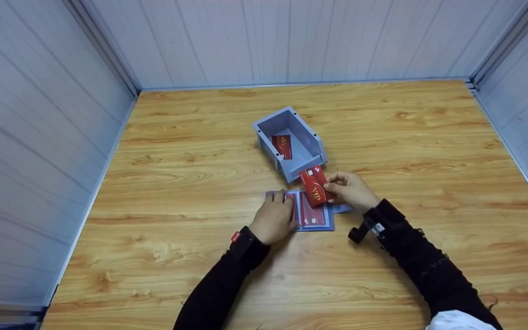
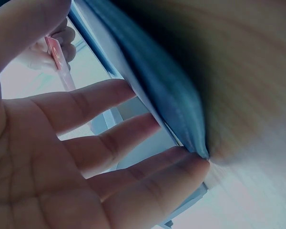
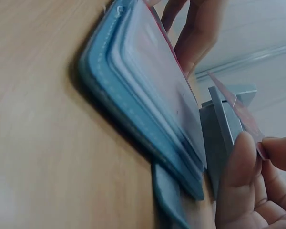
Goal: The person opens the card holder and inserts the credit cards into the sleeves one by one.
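Observation:
A blue card holder [image 1: 329,226] lies spread on the table, with red cards behind its clear sleeves and a strap [image 1: 343,208] sticking out on the right. My left hand [image 1: 273,217] rests on its left side, fingertips on the sleeves; the left wrist view shows the fingers [image 2: 105,148] extended against the holder's edge. My right hand [image 1: 351,190] pinches a red VIP card [image 1: 313,183] between thumb and fingers, above the holder's right page. In the right wrist view the pinched card [image 3: 240,112] is seen nearly edge-on, apart from the holder [image 3: 138,95].
Just beyond the holder stands a grey open-front bin [image 1: 307,133] with another red VIP card [image 1: 282,145] inside. Its low front lip is close to the held card. White panel walls [image 1: 264,46] bound the wooden table [image 1: 177,160] at the back and sides.

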Demonstrator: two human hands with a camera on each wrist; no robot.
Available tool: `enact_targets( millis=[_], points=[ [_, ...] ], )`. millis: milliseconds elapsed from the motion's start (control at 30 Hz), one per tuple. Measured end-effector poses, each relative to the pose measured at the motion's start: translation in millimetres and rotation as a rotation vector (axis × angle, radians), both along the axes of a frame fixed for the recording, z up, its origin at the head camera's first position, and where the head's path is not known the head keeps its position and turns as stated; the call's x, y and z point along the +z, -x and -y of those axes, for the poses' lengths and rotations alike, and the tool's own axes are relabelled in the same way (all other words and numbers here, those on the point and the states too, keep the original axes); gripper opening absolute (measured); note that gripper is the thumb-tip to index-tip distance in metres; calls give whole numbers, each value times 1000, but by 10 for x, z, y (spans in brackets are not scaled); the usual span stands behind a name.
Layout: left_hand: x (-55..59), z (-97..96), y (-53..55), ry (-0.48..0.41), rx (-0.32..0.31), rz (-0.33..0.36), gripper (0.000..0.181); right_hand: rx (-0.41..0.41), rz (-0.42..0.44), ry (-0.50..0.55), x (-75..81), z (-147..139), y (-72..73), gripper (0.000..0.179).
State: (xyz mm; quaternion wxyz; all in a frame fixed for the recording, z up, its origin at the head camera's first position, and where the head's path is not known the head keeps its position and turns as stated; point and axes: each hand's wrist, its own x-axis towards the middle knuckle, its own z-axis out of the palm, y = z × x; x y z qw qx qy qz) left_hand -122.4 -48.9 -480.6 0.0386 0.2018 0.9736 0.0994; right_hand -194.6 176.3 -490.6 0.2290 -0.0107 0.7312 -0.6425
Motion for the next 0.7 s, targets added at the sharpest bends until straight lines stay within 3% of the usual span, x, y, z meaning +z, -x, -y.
enact_targets(
  millis=[467, 700],
  points=[
    [-31, 10, -11, -9, -8, -35, 62, -5, 88, 125, -134, -180, -19, 6],
    [-1, 10, 0, -10, 21, 7, 64, -2, 88, 129, -119, -201, -13, 5]
  ],
)
